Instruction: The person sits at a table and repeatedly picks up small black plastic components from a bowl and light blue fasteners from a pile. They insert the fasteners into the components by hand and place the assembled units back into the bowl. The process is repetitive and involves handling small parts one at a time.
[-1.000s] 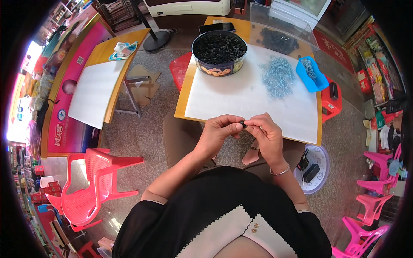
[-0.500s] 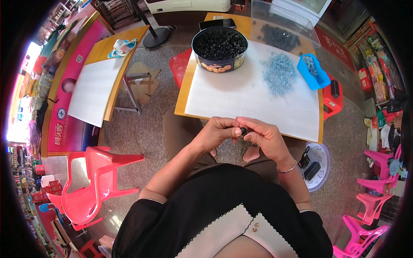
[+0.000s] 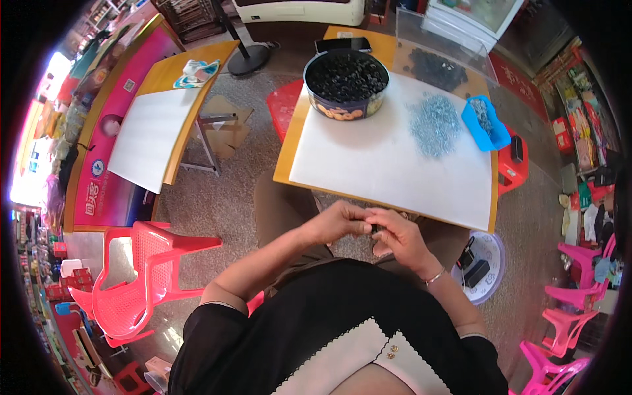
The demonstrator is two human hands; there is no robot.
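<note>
My left hand (image 3: 337,222) and my right hand (image 3: 403,241) meet over my lap, just off the table's near edge. The fingers of both are closed together around a small black part (image 3: 376,229), mostly hidden by the fingertips. Beyond them on the white-covered table (image 3: 368,161) stands a round tub (image 3: 342,113) full of small black pieces (image 3: 345,76). To its right lies a loose spread of small silvery pieces (image 3: 434,125), too fine to name. A blue scoop-like tray (image 3: 495,139) beside them holds more of the same.
At the table's far side are a dark phone (image 3: 343,45) and a clear bin (image 3: 484,66) near dark pieces (image 3: 438,69). A red stool (image 3: 283,108) stands left of the table, and a pink chair (image 3: 148,283) further left. A white basin (image 3: 487,283) sits on the floor at right.
Both hands have come down and nearer to my body, away from the table edge. The black part, plainer before, is now mostly covered by fingers. The view has shifted slightly.
</note>
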